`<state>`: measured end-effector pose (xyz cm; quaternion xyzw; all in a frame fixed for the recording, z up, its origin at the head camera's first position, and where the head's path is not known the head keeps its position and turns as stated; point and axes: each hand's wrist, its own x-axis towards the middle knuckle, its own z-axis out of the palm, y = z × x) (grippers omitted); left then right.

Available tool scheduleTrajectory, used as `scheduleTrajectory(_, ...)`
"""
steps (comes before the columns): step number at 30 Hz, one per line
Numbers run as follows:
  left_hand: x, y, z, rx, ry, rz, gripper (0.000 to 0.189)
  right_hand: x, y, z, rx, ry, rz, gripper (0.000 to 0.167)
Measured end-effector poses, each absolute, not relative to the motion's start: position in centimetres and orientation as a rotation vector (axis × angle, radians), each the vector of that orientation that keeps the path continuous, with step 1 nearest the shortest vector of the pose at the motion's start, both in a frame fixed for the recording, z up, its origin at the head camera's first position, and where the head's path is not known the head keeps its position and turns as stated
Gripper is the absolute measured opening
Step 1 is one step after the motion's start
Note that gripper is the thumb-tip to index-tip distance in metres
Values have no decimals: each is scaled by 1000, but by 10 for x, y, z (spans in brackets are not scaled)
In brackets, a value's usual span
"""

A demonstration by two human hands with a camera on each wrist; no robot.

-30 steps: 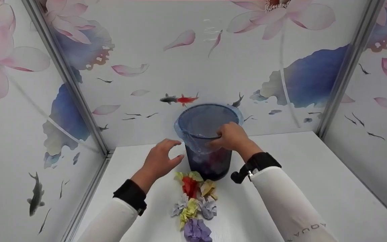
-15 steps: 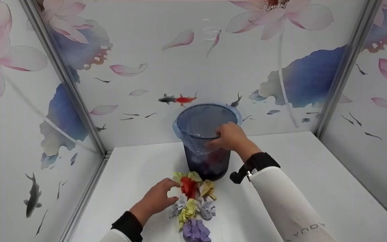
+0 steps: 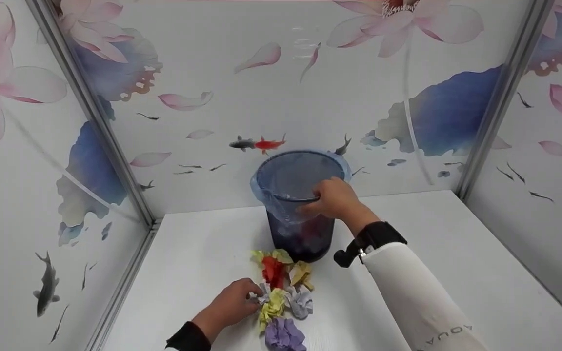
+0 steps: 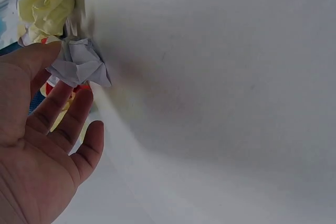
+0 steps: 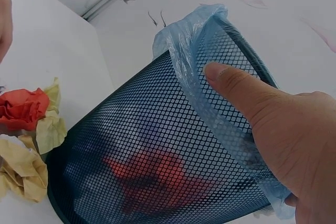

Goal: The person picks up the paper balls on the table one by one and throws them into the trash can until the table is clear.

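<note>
A dark mesh wastebasket (image 3: 300, 243) stands upright on the white table, a thin blue bag (image 5: 184, 40) lining it and folded over its rim. My right hand (image 3: 338, 199) grips the rim, with the thumb pressed on the bag outside and the fingers over the edge. Through the mesh, red crumpled paper (image 5: 157, 177) shows inside. In front of the basket, my left hand (image 3: 232, 303) pinches a pale grey crumpled paper ball (image 4: 79, 64) between thumb and fingertips. Beside it lie a yellow ball (image 3: 272, 303) and another grey ball (image 3: 301, 302).
More crumpled balls make up the cluster: red paper (image 3: 273, 271), tan paper (image 3: 302, 274) and purple paper (image 3: 285, 335). A printed wall panel (image 3: 203, 185) rises right behind the basket. Side panels with metal posts (image 3: 486, 117) frame the table.
My left hand has come down from beside the basket toward me, to the paper balls, and its fingers have closed on a grey one. The right hand has stayed on the rim.
</note>
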<state>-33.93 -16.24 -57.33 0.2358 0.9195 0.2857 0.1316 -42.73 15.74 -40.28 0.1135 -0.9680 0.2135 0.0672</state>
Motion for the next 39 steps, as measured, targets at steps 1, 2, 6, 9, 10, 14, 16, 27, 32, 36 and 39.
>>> scheduleTrajectory(1, -339, -162, -574, 689, 2666, 844, 16, -427, 158, -403, 343, -2917, 646, 55)
scheduleTrajectory(2, -339, -162, -575, 695, 2667, 853, 16, -427, 158, -403, 343, -2918, 646, 55)
scheduleTrajectory(6, -337, -163, -580, 743, 2679, 890, 14, -427, 158, -403, 346, -2916, 653, 54)
scheduleTrajectory(9, -336, -164, -583, 766, 2690, 915, 13, -428, 159, -404, 363, -2904, 637, 57)
scheduleTrajectory(10, -335, -165, -584, 764, 2694, 921, 13, -428, 159, -405, 374, -2896, 625, 58)
scheduleTrajectory(14, -333, -167, -584, 742, 2717, 934, 14, -429, 160, -407, 403, -2877, 589, 64)
scheduleTrajectory(16, -332, -168, -582, 710, 2729, 930, 13, -429, 160, -407, 398, -2879, 592, 62)
scheduleTrajectory(27, -335, -177, -567, 627, 2800, 933, 11, -430, 161, -406, 361, -2889, 608, 61)
scheduleTrajectory(32, -336, -182, -559, 600, 2852, 981, 13, -428, 159, -405, 357, -2895, 625, 58)
scheduleTrajectory(36, -337, -185, -552, 621, 2911, 1028, 15, -428, 159, -404, 365, -2898, 618, 58)
scheduleTrajectory(39, -340, -185, -546, 638, 2954, 1066, 16, -429, 159, -404, 384, -2887, 593, 62)
